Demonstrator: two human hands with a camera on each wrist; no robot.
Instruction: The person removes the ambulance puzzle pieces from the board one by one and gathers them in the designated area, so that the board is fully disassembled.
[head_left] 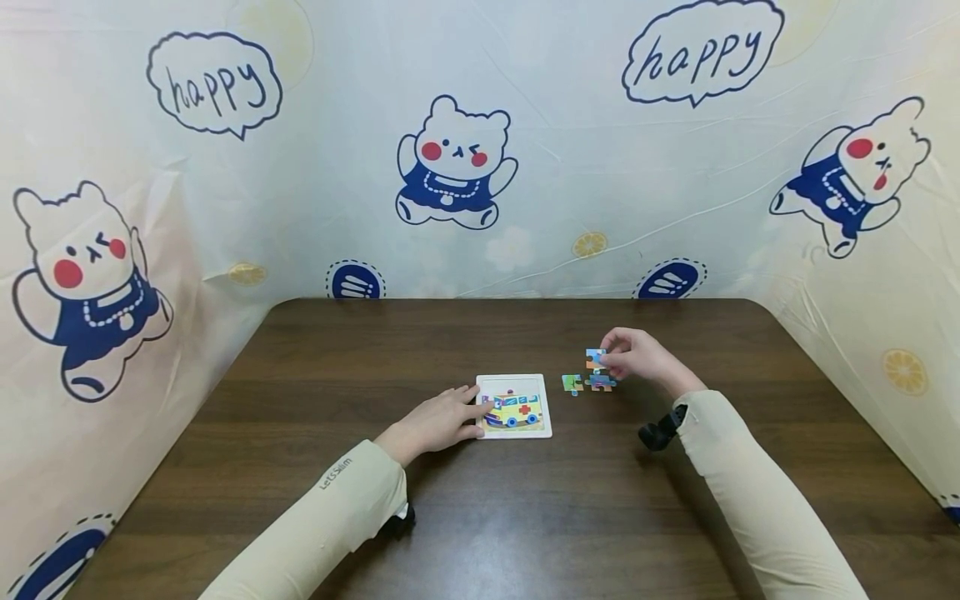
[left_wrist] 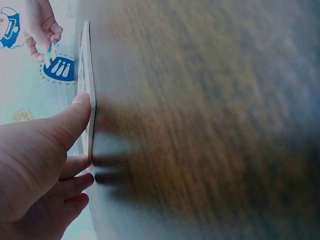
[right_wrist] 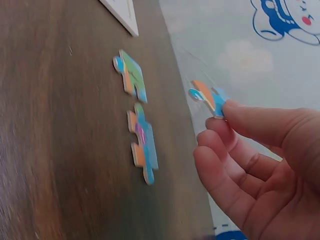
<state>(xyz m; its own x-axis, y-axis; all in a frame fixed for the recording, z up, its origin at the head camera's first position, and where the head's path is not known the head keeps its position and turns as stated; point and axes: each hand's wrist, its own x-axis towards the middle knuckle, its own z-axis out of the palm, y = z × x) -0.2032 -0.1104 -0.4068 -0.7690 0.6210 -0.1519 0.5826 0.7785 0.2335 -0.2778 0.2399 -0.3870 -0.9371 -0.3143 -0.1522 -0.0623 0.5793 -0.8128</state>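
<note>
While left grip (head_left: 441, 419) rests spread on puzzle board (head_left: 517, 383), right grip (head_left: 636, 355) pinches piece (head_left: 593, 357) aloft

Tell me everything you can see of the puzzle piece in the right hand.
The puzzle piece is small, thin and flat, with a pale cut edge that looks like card or wood. Its printed face shows blue and orange patches, and a rounded knob in light blue and white juts from one side. The right hand pinches it and hides part of it. It looks slightly tilted, held above the table near two loose pieces, apart from both.
</note>
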